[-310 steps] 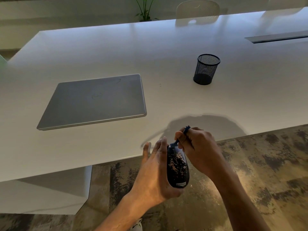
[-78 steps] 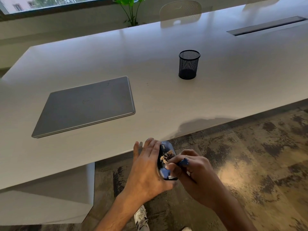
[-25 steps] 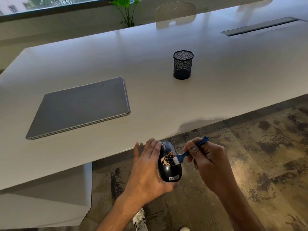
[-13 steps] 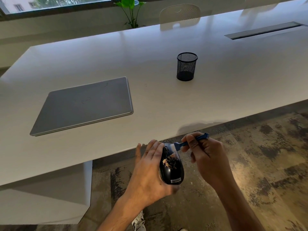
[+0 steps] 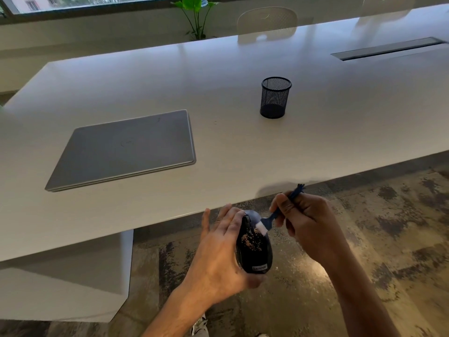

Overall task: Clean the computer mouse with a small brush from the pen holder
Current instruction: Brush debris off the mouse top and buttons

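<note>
Brushing crumbs off a mouse held out past the table edge.

On the white table (image 5: 243, 76) lies a closed grey laptop (image 5: 126, 148), with the black wire-mesh pen holder (image 5: 275, 97) well to its right. In front of the table edge, over the floor, the left hand (image 5: 218, 251) cups the glossy black computer mouse (image 5: 254, 246), whose back is speckled with pale crumbs. The right hand (image 5: 308, 220) pinches the small blue brush with white bristles (image 5: 269, 220), its tip touching the mouse's upper right. The sweeping step looks midway; next should come short strokes across the speckled patch, flicking debris off towards the floor.
</note>
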